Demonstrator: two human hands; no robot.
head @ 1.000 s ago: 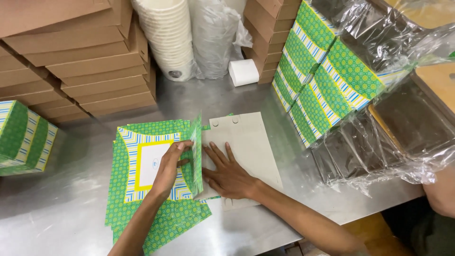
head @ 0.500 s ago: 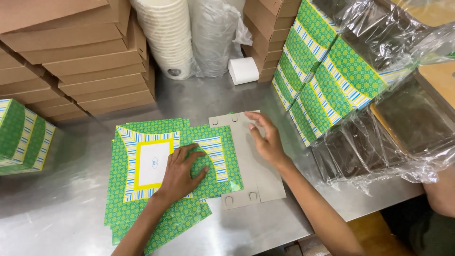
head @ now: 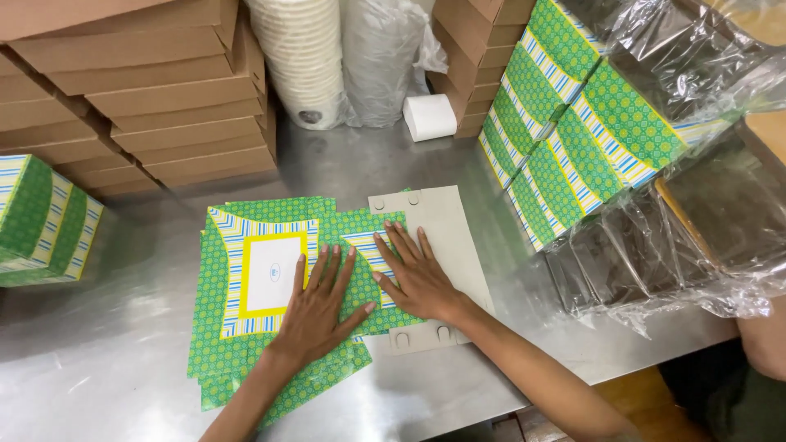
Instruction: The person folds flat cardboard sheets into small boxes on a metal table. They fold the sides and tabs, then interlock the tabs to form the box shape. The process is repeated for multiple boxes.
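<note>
**Two flat hands press on a green box sheet**

Both hands lie open and flat on a green patterned box sheet point(head: 246, 327). The sheet is unfolded and rests on a shiny metal table point(head: 98, 385), near the front edge. It has a white square with a yellow frame and blue stripes around it.

The left hand point(head: 321, 309) has its fingers spread wide. It presses down beside the white square. It grips nothing.

The right hand point(head: 416, 277) is just beside the left hand, and their fingers almost touch. It is open too and holds nothing. It presses on a folded-over green flap point(head: 360, 237). Under that flap and hand lies a plain grey cardboard panel point(head: 446, 225) with small round tabs at its ends.

More green folded boxes point(head: 573, 139) lean in a row on the right, next to clear plastic wrap point(head: 655, 254). One more green box point(head: 41, 221) sits at the left edge. Brown flat cartons point(head: 164, 106) are piled at the back. A tall stack of white paper bowls point(head: 303, 57) stands behind, and a small white roll point(head: 429, 117) sits close to it.
</note>
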